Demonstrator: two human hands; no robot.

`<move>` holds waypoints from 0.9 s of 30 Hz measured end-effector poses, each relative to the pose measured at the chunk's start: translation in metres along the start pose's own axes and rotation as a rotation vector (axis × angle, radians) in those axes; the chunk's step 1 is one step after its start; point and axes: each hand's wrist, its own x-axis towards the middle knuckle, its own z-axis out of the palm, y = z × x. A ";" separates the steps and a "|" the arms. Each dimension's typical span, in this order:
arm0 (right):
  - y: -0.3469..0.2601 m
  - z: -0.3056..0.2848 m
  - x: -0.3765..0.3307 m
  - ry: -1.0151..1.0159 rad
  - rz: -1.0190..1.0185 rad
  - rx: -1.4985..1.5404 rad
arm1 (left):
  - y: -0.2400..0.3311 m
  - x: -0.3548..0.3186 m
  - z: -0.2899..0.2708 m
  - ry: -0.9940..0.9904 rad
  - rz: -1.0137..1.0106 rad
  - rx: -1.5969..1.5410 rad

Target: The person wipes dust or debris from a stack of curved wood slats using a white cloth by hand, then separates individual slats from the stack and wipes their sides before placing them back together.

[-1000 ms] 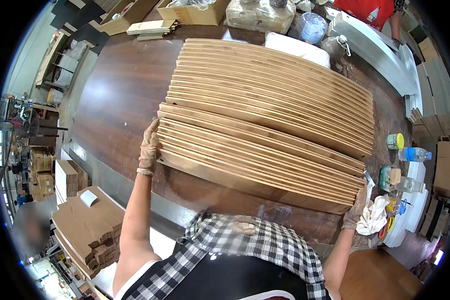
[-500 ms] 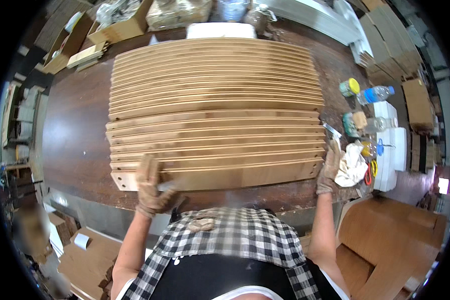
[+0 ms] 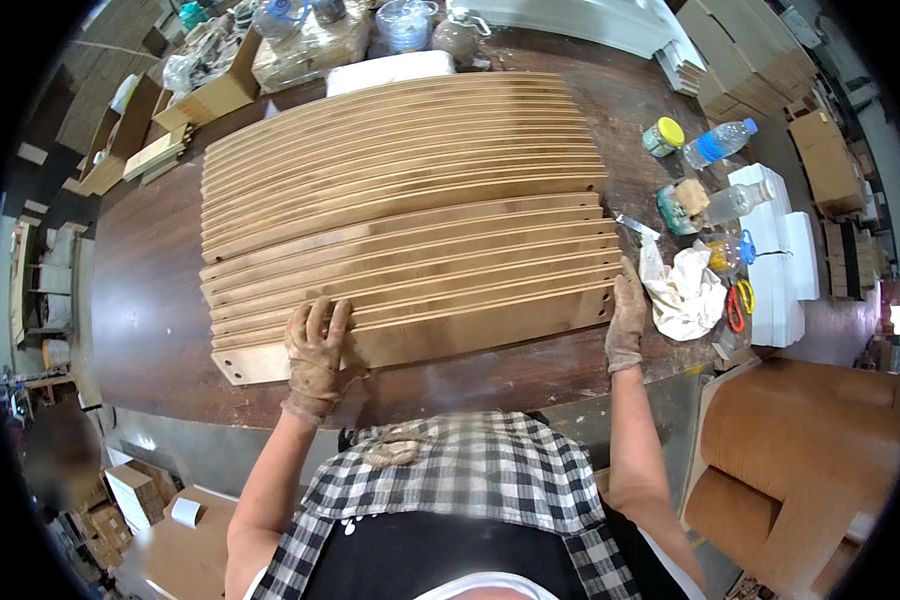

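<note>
Fingers (image 3: 322,322) of L hand (image 3: 316,358) lie spread flat on top of the nearest wooden slat (image 3: 420,338), open palm pressing, not wrapped round anything; R hand (image 3: 627,318) is cupped against the slats' R ends, fingers curled on the edge, looks like a push/square-up contact, not a full grip. Both hands in dirty work gloves. Slats sit fanned and overlapping in a wide row across the dark bench (image 3: 150,280), nearest one at the front edge by the person's body. Risks, as a judgement: uneven push from R side could skew the fan or slide the front slat off the bench edge; L palm has friction only, so slip is likely; the white rag (image 3: 685,295), scissors (image 3: 738,305) and bottles (image 3: 718,145) near the R ends could get knocked; pinch between slat ends possible.
</note>
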 end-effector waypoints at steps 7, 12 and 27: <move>0.000 -0.002 -0.007 -0.006 -0.093 -0.086 | 0.001 0.018 -0.003 -0.148 -0.080 -0.017; 0.022 -0.018 -0.008 0.024 -0.124 -0.001 | 0.007 0.017 -0.003 -0.132 -0.107 -0.034; 0.033 0.001 0.000 0.203 0.051 0.121 | -0.013 -0.037 0.018 0.188 -0.126 0.139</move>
